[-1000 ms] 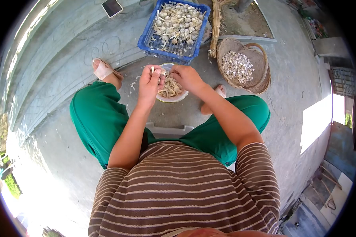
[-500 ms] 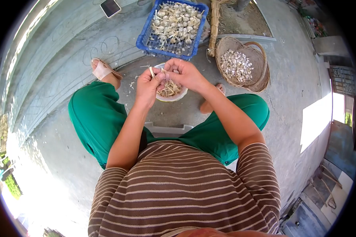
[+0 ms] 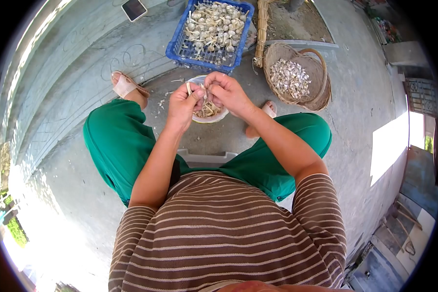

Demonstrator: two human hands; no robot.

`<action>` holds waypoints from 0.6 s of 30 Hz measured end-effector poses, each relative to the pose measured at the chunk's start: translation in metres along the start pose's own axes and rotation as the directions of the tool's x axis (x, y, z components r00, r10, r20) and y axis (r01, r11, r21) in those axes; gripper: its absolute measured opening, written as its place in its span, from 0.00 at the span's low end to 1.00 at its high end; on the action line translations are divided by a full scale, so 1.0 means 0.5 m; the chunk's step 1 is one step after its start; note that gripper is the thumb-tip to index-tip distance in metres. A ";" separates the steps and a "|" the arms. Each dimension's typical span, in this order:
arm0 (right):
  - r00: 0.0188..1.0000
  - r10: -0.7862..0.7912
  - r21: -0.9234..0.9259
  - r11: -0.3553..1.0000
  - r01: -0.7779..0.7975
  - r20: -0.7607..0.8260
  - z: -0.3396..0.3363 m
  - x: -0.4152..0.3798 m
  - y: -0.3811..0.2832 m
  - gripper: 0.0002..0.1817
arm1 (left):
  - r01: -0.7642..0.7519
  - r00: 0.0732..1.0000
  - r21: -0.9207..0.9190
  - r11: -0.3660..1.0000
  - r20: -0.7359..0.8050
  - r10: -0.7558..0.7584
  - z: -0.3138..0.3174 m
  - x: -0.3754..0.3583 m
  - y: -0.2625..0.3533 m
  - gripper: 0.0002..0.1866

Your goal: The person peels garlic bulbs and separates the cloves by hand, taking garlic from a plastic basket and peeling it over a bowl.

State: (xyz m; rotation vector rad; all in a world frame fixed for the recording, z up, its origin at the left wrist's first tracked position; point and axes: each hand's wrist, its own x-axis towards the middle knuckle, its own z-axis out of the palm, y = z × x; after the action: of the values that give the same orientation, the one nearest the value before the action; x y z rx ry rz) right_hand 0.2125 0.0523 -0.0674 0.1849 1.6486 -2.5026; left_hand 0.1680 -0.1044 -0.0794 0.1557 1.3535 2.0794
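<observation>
Over a white bowl (image 3: 223,115) of dry husks and stem scraps, my two hands meet at one garlic bulb. My left hand (image 3: 182,106) is closed around the bulb, whose pale stem (image 3: 189,88) pokes up past the fingers. Fingers of my right hand (image 3: 228,95) pinch at the bulb's other side, where a whitish piece shows between the hands. Most of the bulb is hidden by the fingers. Beyond the hands, a blue plastic crate (image 3: 198,64) holds many whole garlic bulbs (image 3: 216,27).
A wicker basket (image 3: 322,95) with a tall handle holds loose garlic cloves (image 3: 290,78) at the right. A straw bundle (image 3: 262,29) lies between crate and basket. A phone-like device (image 3: 134,9) rests on the steps at upper left. Husk bits dot the concrete floor (image 3: 348,146).
My right hand's fingers have drawn slightly away from my left hand, and a whitish piece now shows between them. My left hand stays nearly in place.
</observation>
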 end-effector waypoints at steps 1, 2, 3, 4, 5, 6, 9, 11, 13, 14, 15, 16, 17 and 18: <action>1.000 -0.001 -0.001 1.000 0.001 0.001 0.000 -0.001 -0.001 0.05 | -0.001 1.000 0.000 1.000 0.000 0.001 0.004 0.001 0.002 0.04; 1.000 0.027 0.074 0.997 -0.027 0.001 0.000 -0.001 -0.004 0.05 | 0.001 1.000 -0.023 1.000 -0.020 -0.002 0.008 0.002 0.005 0.04; 0.998 0.057 0.148 0.987 -0.057 0.003 0.000 -0.002 -0.006 0.06 | 0.004 0.999 -0.047 0.999 -0.041 -0.006 0.012 0.003 0.007 0.04; 0.998 0.058 0.147 0.987 -0.058 0.005 0.001 -0.001 -0.005 0.06 | 0.003 0.999 -0.048 0.999 -0.044 -0.005 0.013 0.004 0.008 0.04; 0.998 0.057 0.156 0.986 -0.050 -0.041 0.002 0.001 -0.002 0.07 | 0.021 0.999 -0.093 0.995 -0.046 -0.026 0.014 0.005 0.008 0.04; 0.995 0.056 0.165 0.985 -0.041 -0.087 0.002 0.003 0.001 0.08 | 0.041 0.998 -0.137 0.990 -0.047 -0.048 0.014 0.006 0.009 0.05; 0.999 0.006 0.236 0.972 0.003 -0.041 -0.015 0.010 0.000 0.04 | 0.015 0.995 -0.176 0.984 -0.096 -0.033 0.006 0.011 0.004 0.05; 0.990 -0.139 -0.129 0.982 0.136 -0.013 -0.003 0.008 -0.007 0.06 | 0.029 0.996 -0.155 0.987 -0.081 -0.042 0.000 0.014 0.001 0.04; 0.963 -0.261 -0.471 0.843 0.261 0.066 0.005 0.011 -0.003 0.08 | 0.042 0.996 -0.136 0.990 -0.067 -0.052 -0.007 0.018 -0.006 0.04; 0.953 -0.292 -0.520 0.804 0.288 0.077 0.001 0.015 0.012 0.09 | 0.074 0.995 -0.117 0.990 -0.053 -0.081 -0.013 0.022 -0.014 0.05; 0.942 -0.322 -0.567 0.762 0.314 0.089 0.002 0.018 0.015 0.11 | 0.106 0.993 -0.096 0.990 -0.040 -0.110 -0.008 0.021 -0.008 0.06; 0.943 -0.322 -0.566 0.762 0.314 0.089 -0.002 0.019 0.015 0.11 | 0.106 0.993 -0.096 0.990 -0.041 -0.111 -0.002 0.020 -0.004 0.06; 0.980 -0.199 -0.347 0.918 0.193 0.019 -0.008 0.019 0.014 0.10 | 0.133 0.985 -0.203 0.970 -0.084 -0.152 0.005 0.019 0.000 0.08; 0.998 -0.057 -0.098 0.994 0.055 -0.016 -0.013 0.018 0.009 0.09 | 0.152 0.973 -0.309 0.939 -0.122 -0.197 0.013 0.018 0.006 0.11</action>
State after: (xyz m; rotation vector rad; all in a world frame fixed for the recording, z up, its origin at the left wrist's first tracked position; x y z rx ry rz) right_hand 0.2047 0.0561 -0.0755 0.1532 1.8030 -2.4601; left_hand 0.1623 -0.0953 -0.0758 -0.2477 1.0757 2.1454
